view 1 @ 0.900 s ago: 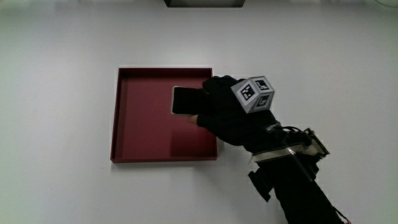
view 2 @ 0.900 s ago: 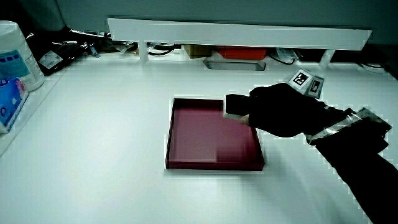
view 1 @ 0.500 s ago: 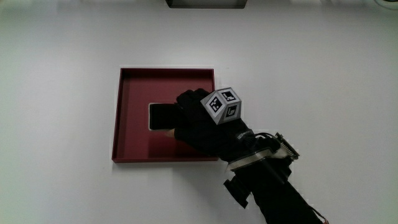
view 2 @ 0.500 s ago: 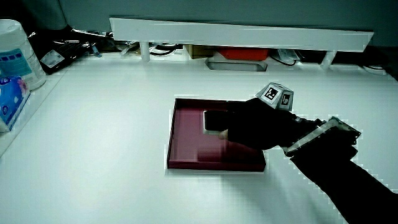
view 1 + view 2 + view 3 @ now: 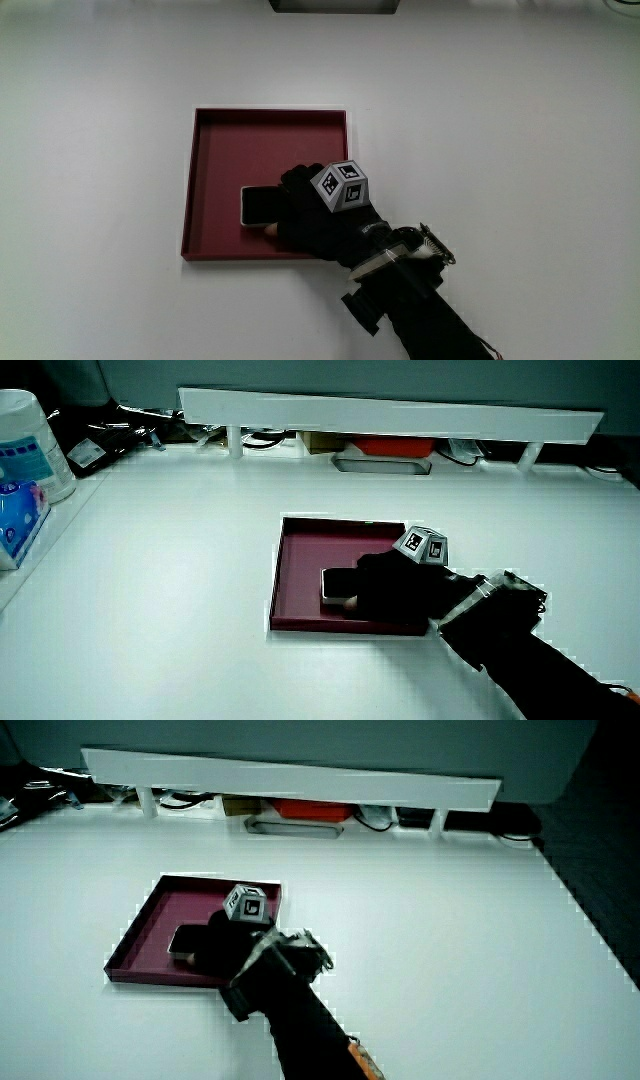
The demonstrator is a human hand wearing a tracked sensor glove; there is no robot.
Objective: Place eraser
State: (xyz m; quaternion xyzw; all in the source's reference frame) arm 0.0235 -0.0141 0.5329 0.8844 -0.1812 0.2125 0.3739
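Observation:
A dark red square tray (image 5: 215, 140) (image 5: 300, 540) (image 5: 150, 905) lies in the middle of the white table. The eraser (image 5: 262, 205) (image 5: 338, 582) (image 5: 185, 939), a flat rectangular block, is low inside the tray, close to the wall nearest the person. The hand (image 5: 312, 218) (image 5: 395, 588) (image 5: 228, 948) reaches over that wall with its fingers curled around the eraser's end. The patterned cube (image 5: 340, 187) sits on the back of the hand. Whether the eraser rests on the tray floor cannot be told.
A low white partition (image 5: 390, 415) (image 5: 290, 778) runs along the table's edge farthest from the person, with a red box and cables under it. A white tub (image 5: 30, 445) and a blue pack (image 5: 15, 520) stand at the table's side edge.
The hand has carried the eraser from the tray's corner farthest from the person inward and toward the person, lowering it to near the tray's nearest wall.

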